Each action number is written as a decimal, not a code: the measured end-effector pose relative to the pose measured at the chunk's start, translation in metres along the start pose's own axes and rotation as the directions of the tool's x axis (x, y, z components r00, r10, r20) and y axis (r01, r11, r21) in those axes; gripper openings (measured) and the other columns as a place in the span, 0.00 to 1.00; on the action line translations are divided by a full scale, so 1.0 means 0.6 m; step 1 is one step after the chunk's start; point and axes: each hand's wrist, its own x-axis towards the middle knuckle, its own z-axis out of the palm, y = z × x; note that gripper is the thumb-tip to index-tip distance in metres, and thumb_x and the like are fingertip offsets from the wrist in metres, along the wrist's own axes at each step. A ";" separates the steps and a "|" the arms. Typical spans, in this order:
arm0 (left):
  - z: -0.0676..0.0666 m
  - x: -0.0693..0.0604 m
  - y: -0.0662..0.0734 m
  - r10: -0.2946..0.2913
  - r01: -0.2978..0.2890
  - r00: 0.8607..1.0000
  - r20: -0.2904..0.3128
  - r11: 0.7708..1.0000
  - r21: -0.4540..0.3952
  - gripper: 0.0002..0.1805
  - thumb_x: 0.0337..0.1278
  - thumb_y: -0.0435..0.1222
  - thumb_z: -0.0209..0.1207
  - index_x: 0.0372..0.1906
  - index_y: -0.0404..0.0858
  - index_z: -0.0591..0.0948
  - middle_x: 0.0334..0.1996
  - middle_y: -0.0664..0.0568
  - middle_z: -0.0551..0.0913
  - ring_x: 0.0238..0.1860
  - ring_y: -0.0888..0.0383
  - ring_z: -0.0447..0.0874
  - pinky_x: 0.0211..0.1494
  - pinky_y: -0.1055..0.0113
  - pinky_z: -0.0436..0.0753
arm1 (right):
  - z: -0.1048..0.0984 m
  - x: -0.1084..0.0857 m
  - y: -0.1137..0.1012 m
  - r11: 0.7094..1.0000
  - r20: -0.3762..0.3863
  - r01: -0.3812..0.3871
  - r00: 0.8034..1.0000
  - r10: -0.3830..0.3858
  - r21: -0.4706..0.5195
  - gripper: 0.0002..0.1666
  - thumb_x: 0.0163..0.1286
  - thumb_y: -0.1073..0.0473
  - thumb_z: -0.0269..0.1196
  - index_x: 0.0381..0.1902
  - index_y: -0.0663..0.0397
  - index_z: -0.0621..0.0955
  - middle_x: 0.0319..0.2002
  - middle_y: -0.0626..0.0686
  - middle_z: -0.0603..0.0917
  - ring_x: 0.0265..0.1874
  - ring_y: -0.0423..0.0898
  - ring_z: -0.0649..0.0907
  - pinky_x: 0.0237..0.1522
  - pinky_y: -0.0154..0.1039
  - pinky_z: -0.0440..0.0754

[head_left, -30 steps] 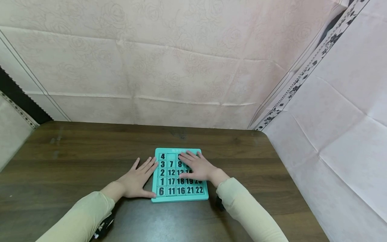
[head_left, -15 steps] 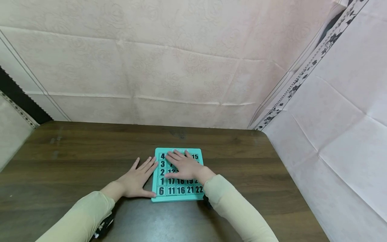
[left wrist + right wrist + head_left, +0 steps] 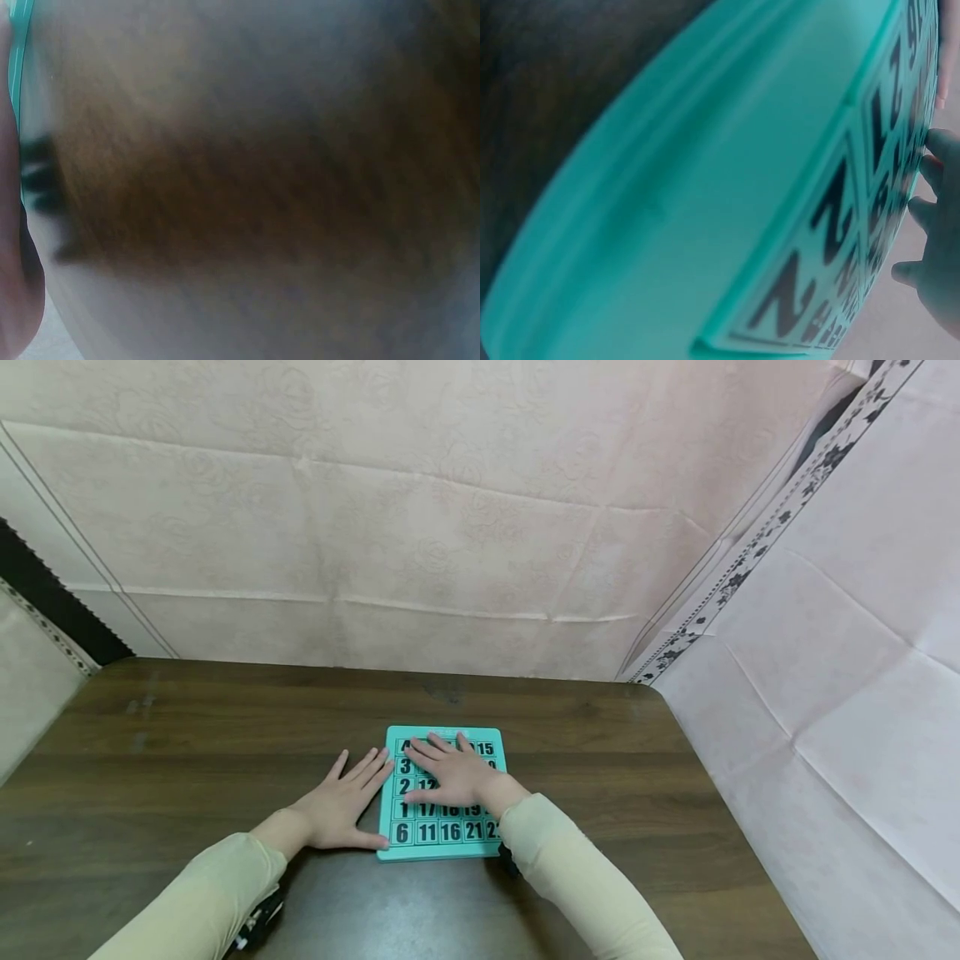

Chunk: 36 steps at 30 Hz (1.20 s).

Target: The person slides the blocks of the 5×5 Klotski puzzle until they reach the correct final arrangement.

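A turquoise board of black-numbered square tiles lies flat on the wooden table. At its left edge rests my left hand, fingers spread and straight, with fingertips and thumb touching the frame. Over the upper middle tiles my right hand lies palm down with its fingers extended, hiding several numbers. In the right wrist view the board fills much of the picture, with the fingers of the right hand at the right side. The left wrist view shows a strip of the left hand beside the board's edge.
The brown wooden table surrounds the board. Behind it hangs a pale patterned cloth, and another white cloth with a floral border stands along the right side.
My right hand has slid left across the board, uncovering tiles at the upper right and covering ones nearer the left. My left hand has stayed at the board's left edge.
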 end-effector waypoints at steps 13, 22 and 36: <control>0.001 0.003 0.001 -0.011 0.011 1.000 0.011 1.000 0.001 0.62 0.41 0.76 0.45 0.74 0.39 0.49 0.75 0.46 0.44 0.75 0.46 0.42 0.72 0.39 0.40 | 0.000 -0.012 0.016 0.999 -0.009 -0.009 1.000 0.009 0.034 0.46 0.63 0.23 0.38 0.74 0.31 0.46 0.75 0.38 0.45 0.75 0.43 0.43 0.72 0.57 0.41; -0.001 0.002 0.001 -0.005 0.005 1.000 0.002 1.000 -0.002 0.61 0.41 0.76 0.45 0.74 0.38 0.49 0.75 0.45 0.43 0.75 0.45 0.42 0.71 0.39 0.40 | 0.003 -0.024 0.032 1.000 -0.021 0.003 1.000 -0.002 0.027 0.46 0.64 0.24 0.40 0.74 0.33 0.47 0.75 0.39 0.45 0.75 0.44 0.44 0.72 0.57 0.42; -0.002 0.000 0.002 -0.003 0.003 1.000 0.004 1.000 0.003 0.62 0.42 0.76 0.45 0.74 0.37 0.50 0.75 0.44 0.45 0.75 0.44 0.43 0.71 0.38 0.40 | 0.006 -0.031 0.043 0.997 -0.014 -0.004 1.000 0.005 0.073 0.48 0.63 0.24 0.43 0.74 0.33 0.46 0.75 0.38 0.44 0.75 0.44 0.42 0.73 0.56 0.40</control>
